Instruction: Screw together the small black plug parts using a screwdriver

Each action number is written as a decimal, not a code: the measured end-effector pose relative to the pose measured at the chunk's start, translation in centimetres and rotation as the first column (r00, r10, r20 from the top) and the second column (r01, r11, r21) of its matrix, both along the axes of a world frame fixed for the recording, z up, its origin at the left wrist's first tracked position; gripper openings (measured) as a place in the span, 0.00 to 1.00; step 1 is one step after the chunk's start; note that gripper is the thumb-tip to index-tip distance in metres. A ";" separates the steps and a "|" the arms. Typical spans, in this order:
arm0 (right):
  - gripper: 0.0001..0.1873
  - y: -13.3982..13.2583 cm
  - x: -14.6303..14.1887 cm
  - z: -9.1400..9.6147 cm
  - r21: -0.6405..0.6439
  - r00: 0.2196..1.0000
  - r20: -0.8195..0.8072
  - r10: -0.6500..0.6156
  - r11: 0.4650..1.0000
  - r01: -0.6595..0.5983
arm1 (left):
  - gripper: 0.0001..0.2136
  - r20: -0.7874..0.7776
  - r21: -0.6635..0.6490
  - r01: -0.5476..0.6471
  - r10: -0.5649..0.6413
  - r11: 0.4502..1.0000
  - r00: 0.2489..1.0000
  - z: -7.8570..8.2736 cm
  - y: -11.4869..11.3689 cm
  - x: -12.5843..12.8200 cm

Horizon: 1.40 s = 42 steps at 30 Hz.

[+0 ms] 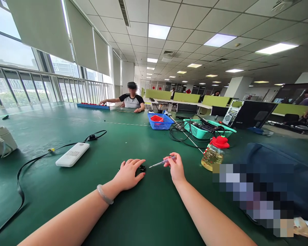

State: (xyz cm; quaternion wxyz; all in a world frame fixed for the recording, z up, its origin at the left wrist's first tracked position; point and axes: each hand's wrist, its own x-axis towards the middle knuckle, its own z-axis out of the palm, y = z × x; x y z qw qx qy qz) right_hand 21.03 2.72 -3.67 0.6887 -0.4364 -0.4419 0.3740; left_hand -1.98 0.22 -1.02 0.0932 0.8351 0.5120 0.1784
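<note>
My left hand (129,174) rests on the green table (66,191), its fingers curled over a small black part (142,168) that it pins to the surface. My right hand (175,167) pinches a thin screwdriver (162,162) with a clear purple handle. The metal tip points left toward the black part and stops a short way from it. A pale bangle sits on my left wrist.
A white power strip (72,154) with a black cable lies to the left. An oil bottle with a red cap (214,153) stands to the right. Blue (160,122) and teal (206,129) baskets with cables sit farther back. A person (130,99) sits at the far end.
</note>
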 end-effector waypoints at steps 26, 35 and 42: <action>0.13 2.0 1.9 -1.0 -0.076 0.961 -0.072 -0.266 0.962 0.261 | 0.18 -0.172 0.078 -0.369 0.377 0.926 0.910 1.8 -5.1 -14.8; 0.14 2.1 2.0 -1.1 -0.072 0.969 -0.068 -0.237 0.970 0.232 | 0.23 -0.234 0.094 -0.628 0.630 0.773 0.740 6.2 -7.1 -23.5; 0.14 2.2 2.1 -1.1 -0.074 0.973 -0.043 -0.228 0.972 0.224 | 0.25 -0.498 0.249 -0.611 0.641 0.751 0.585 6.2 -9.0 -23.4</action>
